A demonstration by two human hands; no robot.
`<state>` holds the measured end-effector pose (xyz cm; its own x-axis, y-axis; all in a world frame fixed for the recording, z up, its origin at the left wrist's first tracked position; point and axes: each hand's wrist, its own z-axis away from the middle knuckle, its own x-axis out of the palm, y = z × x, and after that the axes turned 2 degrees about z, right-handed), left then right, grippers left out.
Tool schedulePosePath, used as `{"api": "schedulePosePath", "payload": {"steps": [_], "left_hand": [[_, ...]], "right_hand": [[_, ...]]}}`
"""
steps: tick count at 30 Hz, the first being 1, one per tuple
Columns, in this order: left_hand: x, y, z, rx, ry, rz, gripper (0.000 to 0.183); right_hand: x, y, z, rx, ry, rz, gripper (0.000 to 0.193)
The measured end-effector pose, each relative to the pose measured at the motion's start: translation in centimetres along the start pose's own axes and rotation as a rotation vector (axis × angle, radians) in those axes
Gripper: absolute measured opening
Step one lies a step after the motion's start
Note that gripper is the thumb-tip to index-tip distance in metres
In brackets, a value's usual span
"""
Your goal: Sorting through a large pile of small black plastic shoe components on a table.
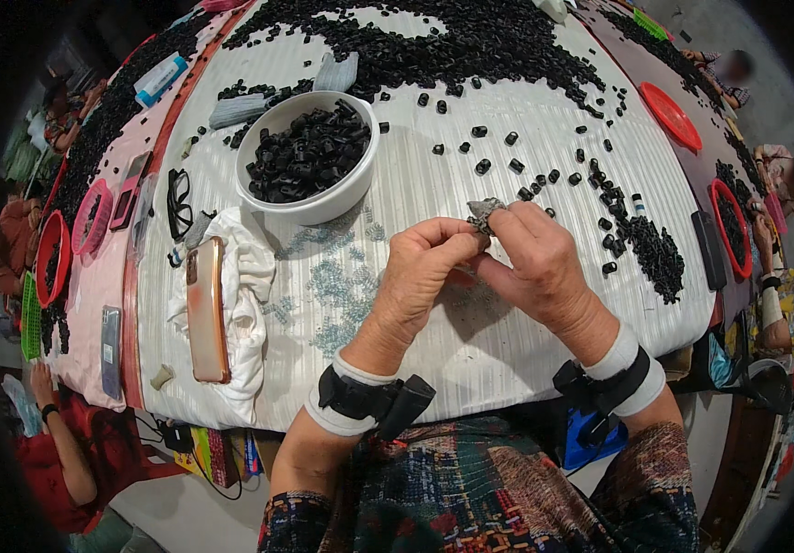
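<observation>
My left hand (429,267) and my right hand (540,263) meet over the white striped cloth, both with bent, closed fingers. Between their fingertips is a small grey-and-black piece (482,212), partly hidden by the fingers; its exact kind cannot be made out. Left of my left hand, many tiny pale bluish bits (337,290) lie scattered. Beyond them stands a white bowl (319,210) full of small black cylindrical parts (309,152). Loose black parts (614,207) lie to the right of my right hand, with a denser heap of thin black pieces (653,258) farther right.
A large spread of black parts (471,41) covers the table's far side. On the left are a phone (207,309) on a white cloth (248,323), black glasses (178,203) and grey fabric pieces (238,111). Red trays (731,226) and other people sit along both sides.
</observation>
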<state>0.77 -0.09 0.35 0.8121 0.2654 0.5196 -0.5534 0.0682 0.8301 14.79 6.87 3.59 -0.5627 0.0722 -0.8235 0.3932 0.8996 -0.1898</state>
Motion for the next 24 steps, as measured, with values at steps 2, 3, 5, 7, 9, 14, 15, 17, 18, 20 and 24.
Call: {"api": "schedulePosePath", "payload": {"steps": [2,3,5,7,9,14,15,17,18,20,24], "left_hand": [[-0.17,-0.30,-0.08,-0.001,-0.017,0.027,0.017],[-0.26,-0.40,-0.10,-0.001,-0.035,0.054,0.017],[-0.21,-0.12,0.04,0.003,-0.037,0.043,0.017],[-0.40,-0.30,-0.21,0.001,-0.042,0.037,0.016],[-0.73,-0.55,-0.63,0.005,-0.079,0.019,0.017],[-0.45,0.04,-0.29,-0.012,-0.065,0.067,0.017],[-0.47,0.08,-0.26,-0.022,-0.069,0.103,0.017],[-0.52,0.13,-0.31,-0.048,-0.088,0.090,0.015],[-0.51,0.09,-0.32,-0.075,-0.104,0.081,0.012],[-0.39,0.09,-0.30,-0.072,-0.103,0.055,0.013],[-0.62,-0.24,-0.08,-0.077,-0.088,0.076,0.015]], "right_hand": [[-0.16,0.05,-0.03,-0.008,0.012,-0.008,0.027],[-0.25,0.06,-0.08,-0.017,0.024,-0.015,0.026],[-0.39,0.08,-0.28,-0.026,0.028,-0.022,0.025],[-0.26,0.28,-0.22,-0.031,0.026,-0.023,0.023],[-0.06,0.44,-0.09,-0.086,0.042,-0.012,0.020],[0.11,0.34,-0.01,-0.052,0.059,-0.069,0.020],[0.17,0.38,-0.03,-0.061,0.070,-0.088,0.020],[0.15,0.45,0.04,-0.061,0.069,-0.068,0.020],[0.10,0.49,0.15,-0.062,0.064,-0.050,0.021],[0.14,0.54,0.40,-0.056,0.061,-0.038,0.021],[0.03,0.24,0.40,-0.039,0.068,-0.071,0.023]]}}
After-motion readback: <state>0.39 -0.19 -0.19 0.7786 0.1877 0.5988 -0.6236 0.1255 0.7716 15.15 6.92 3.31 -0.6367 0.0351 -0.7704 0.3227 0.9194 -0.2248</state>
